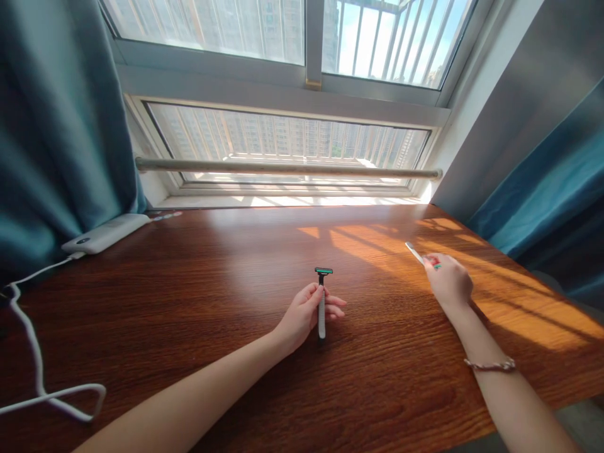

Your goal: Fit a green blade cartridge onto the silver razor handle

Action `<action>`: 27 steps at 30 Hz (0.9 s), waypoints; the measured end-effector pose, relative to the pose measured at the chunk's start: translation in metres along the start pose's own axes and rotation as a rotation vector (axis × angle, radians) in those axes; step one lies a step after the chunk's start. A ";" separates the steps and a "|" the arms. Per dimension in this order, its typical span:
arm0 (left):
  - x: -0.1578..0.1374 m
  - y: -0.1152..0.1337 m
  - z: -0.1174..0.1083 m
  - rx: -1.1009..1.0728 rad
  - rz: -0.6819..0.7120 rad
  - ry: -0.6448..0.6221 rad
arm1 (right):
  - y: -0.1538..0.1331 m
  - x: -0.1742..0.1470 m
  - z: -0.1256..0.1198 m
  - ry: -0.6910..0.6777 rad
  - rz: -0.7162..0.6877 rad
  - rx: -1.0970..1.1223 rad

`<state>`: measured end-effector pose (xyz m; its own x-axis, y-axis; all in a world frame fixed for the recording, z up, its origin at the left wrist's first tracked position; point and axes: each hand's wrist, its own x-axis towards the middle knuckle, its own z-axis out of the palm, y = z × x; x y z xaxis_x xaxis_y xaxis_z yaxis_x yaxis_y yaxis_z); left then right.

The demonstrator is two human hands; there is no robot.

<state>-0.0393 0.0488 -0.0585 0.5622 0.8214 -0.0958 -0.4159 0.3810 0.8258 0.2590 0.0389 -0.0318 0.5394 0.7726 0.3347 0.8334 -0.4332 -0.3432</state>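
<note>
In the middle of the view, my left hand [302, 314] grips a safety razor [321, 311] upright, thumb against its grey ribbed handle. The razor's black head with a green strip points up, and the other fingers are spread behind the handle. Farther right, my right hand [450, 282] is closed on one end of a slim pale-grey stick [414, 252]. Its free end points away and to the left, low over the table. A little green and red shows at the fingers, and the gripped end is hidden, so its kind is unclear.
The brown wooden table [202, 302] runs up to a barred window with a rail [292, 167] across it. At the left lie a white power strip or bank [106, 234] and a looped white cable [35, 358]. Blue curtains [61, 113] hang at both sides.
</note>
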 end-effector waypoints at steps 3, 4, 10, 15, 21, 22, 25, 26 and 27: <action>-0.001 0.001 0.002 -0.075 0.002 0.015 | -0.050 -0.046 -0.002 -0.094 -0.241 0.154; -0.002 0.001 0.003 -0.099 0.011 0.016 | -0.067 -0.063 -0.002 -0.165 -0.341 0.215; -0.004 -0.002 0.004 -0.147 0.020 0.073 | -0.133 -0.124 0.003 -0.459 -0.631 0.507; -0.001 -0.002 0.003 -0.185 0.083 0.064 | -0.140 -0.123 0.013 -0.401 -0.692 0.415; -0.003 -0.002 0.002 -0.169 0.037 0.020 | -0.116 -0.088 0.015 -0.289 -0.700 0.302; -0.004 -0.002 0.002 -0.156 0.030 0.018 | -0.109 -0.076 0.015 -0.254 -0.677 0.243; -0.004 -0.001 0.001 -0.124 0.024 0.023 | -0.079 -0.034 0.016 -0.172 -0.557 0.068; -0.004 -0.001 0.001 -0.117 0.023 0.024 | -0.068 -0.022 0.017 -0.152 -0.519 0.022; -0.004 0.000 0.001 -0.113 0.020 0.025 | -0.056 -0.010 0.018 -0.149 -0.494 -0.018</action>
<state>-0.0410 0.0450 -0.0582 0.5352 0.8394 -0.0948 -0.5058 0.4083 0.7599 0.2049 0.0636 -0.0323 0.0594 0.9443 0.3237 0.9870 -0.0071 -0.1603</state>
